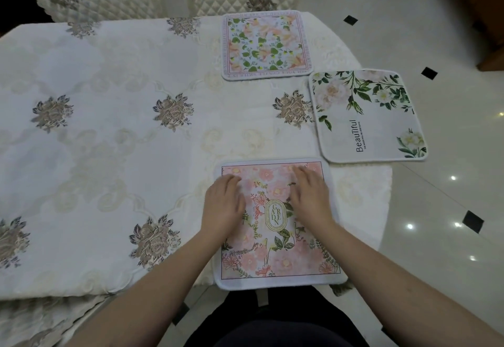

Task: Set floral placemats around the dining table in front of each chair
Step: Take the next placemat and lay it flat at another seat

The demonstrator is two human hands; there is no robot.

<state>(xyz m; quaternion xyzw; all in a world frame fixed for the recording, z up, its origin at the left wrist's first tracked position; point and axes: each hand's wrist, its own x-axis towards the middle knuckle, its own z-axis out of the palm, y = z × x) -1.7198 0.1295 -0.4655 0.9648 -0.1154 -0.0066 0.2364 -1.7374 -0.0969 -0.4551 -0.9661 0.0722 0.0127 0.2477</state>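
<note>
step: smoothing pink floral "GARDEN" fabric placemat (278, 224) | place: lying at bench (109, 142) near edge, overhanging slightly | left hand (223, 205), right hand (311, 196): pressing flat, fingers straight, gripping nothing | relation: mat lying directly under both, equally near

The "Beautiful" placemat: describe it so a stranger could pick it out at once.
Start at the table's right end. The placemat overhangs that edge, right of the two pink mats. Unlike them, it is white with green leafy sprays, pale blossoms and black "Beautiful" lettering.
</note>
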